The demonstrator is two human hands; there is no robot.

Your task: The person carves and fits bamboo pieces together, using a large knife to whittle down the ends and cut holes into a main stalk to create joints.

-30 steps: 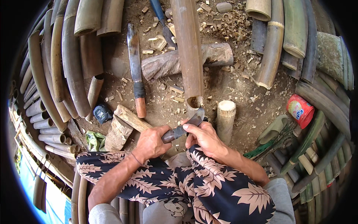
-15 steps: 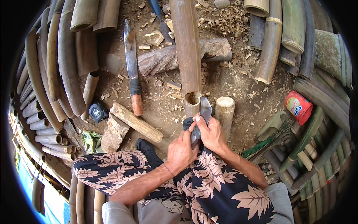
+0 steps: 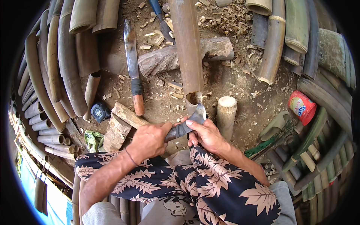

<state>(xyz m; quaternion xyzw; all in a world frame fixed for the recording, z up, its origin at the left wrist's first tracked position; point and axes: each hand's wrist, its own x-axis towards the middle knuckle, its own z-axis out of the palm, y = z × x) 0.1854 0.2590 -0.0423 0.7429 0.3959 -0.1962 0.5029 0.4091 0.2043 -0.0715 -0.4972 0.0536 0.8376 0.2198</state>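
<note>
My left hand (image 3: 150,138) is closed round the handle of a short curved knife (image 3: 197,114), over my lap. The knife slants up to the right, and dark wrapping shows at the base of its blade. My right hand (image 3: 207,135) pinches the blade, its thumb lying on the flat side and some fingertips hidden behind. Just beyond the blade tip is the cut end of a long brown bamboo tube (image 3: 184,48). The tip overlaps that end in view; whether they touch I cannot tell. The tube crosses a rough log (image 3: 219,48).
A machete (image 3: 131,56) lies left of the tube, with a tape measure (image 3: 100,112) nearer. An upright wooden block (image 3: 226,114) stands right of the tube's end. Stacked bamboo lengths (image 3: 69,56) line both sides. A red packet (image 3: 302,107) sits at right; wood chips litter the dirt.
The knife has swung from nearly upright to a slant, its handle going left with my left hand. My right hand has shifted slightly down and stays on the blade.
</note>
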